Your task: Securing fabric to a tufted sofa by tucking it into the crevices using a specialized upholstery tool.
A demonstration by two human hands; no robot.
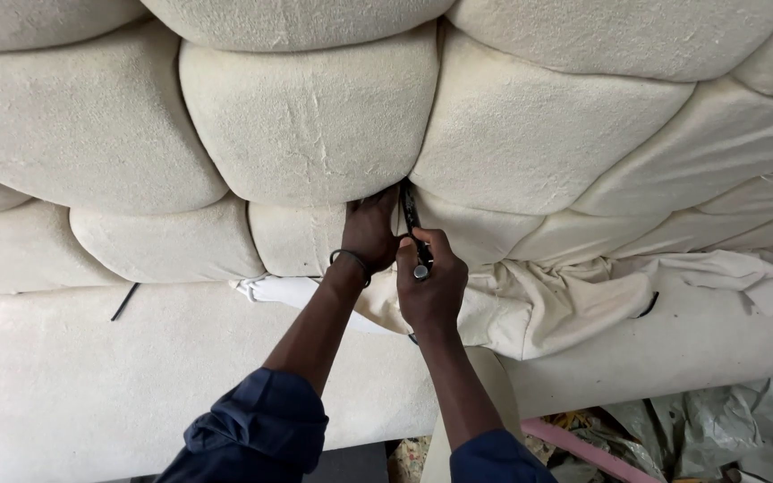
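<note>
Closest in, two dark blue rolled sleeves (pixel 257 429) frame the bottom edge, and both bare forearms reach up from them toward the cream tufted upholstery. Just past the sleeves, the right hand (pixel 429 284) is curled shut around the handle of a slim black metal tool (pixel 411 224), whose shaft runs upward out of the fist and disappears into the seam where the cushions meet. Just beside it, the left hand (pixel 369 229), with a thin dark band (pixel 351 261) around the wrist, presses its fingers together into the same crease; the fingertips are buried in the fabric, so I cannot tell whether they pinch anything. Beneath the hands, loose cream cloth (pixel 565 304) lies bunched and wrinkled over the padded lower rail (pixel 91 376). Farther up, rounded tufted cushions (pixel 310 121) swell in rows across the whole panel. Off to the lower right, crumpled grey-green plastic sheeting (pixel 717 420) and a pink strip (pixel 583 447) lie on the floor.
</note>
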